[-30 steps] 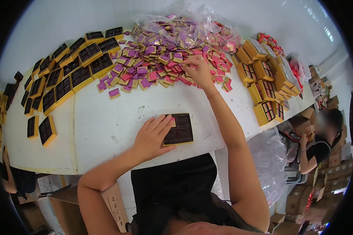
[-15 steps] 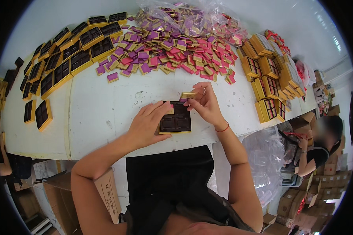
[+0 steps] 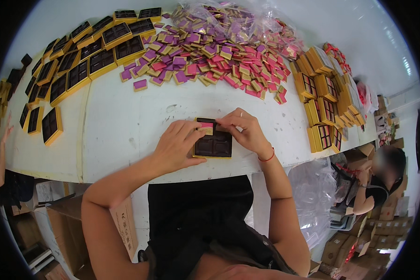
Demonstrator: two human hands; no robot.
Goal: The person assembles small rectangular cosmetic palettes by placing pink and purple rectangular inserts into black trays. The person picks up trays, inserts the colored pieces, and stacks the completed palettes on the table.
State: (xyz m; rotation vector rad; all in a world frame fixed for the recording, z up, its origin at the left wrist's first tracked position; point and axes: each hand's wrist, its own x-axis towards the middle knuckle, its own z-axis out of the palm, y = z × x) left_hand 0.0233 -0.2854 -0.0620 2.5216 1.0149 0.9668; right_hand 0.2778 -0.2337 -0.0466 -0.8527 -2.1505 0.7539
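Note:
A small yellow-edged box (image 3: 213, 150) with a dark divided insert lies on the table in front of me. My left hand (image 3: 176, 143) grips its left side, fingertips over the upper left compartment, thumb by the lower left corner. A pink-and-gold wrapped chocolate (image 3: 206, 129) sits in that compartment, partly under my fingers. My right hand (image 3: 247, 132) is pinched at the upper right compartment. Its fingers mostly hide the wrapped piece there. Both lower compartments show bare dark plastic.
Beyond the box spreads a heap of purple, pink and gold wrapped chocolates (image 3: 210, 60), with clear plastic film (image 3: 233, 21) behind. Rows of boxes with dark inserts (image 3: 79, 72) stand at left. Filled boxes (image 3: 329, 86) are stacked at right. Co-workers (image 3: 380, 179) are at both sides.
My right hand has lowered a purple-and-gold wrapped piece from above the box's far edge to the upper right compartment. My left hand still holds the box. A co-worker's hand has risen at far left.

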